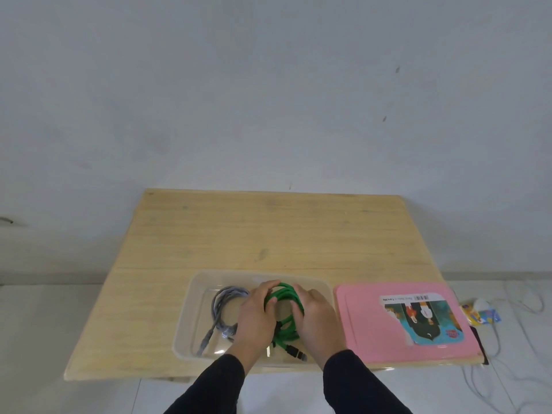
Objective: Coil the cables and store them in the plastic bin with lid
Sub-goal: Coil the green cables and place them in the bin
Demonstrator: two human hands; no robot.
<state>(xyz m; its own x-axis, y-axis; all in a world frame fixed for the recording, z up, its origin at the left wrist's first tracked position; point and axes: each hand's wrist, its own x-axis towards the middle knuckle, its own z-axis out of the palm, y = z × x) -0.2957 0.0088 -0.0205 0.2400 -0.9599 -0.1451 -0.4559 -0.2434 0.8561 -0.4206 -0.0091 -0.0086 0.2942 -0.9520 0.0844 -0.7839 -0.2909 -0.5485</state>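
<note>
- I see a clear plastic bin point(191, 318) standing at the near edge of the wooden surface point(268, 228), roughly at its middle.
- My left hand point(257, 315) is inside the bin, fingers curled over the left side of the coiled green cable point(286, 294).
- My right hand point(316, 318) grips the right side of the same coil, fingers wrapped around its strands; both hands are closed on it.
- The green cable sits in the bin's right half, with a dark connector point(294, 352) lying toward the near wall.
- A coiled grey cable point(224, 309) lies in the left half of the bin, its plug ends pointing to the near-left corner, just beside my left hand.
- The pink lid point(364, 339) lies flat at the near-right corner of the surface, just beside the bin.
- The lid carries a colourful sticker point(424, 318) with a barcode and a line of print, upside down to me and too blurred to read.
- Past the right edge, white cords point(495, 339) and a small yellow-and-blue packet point(481, 315) lie on the floor.
</note>
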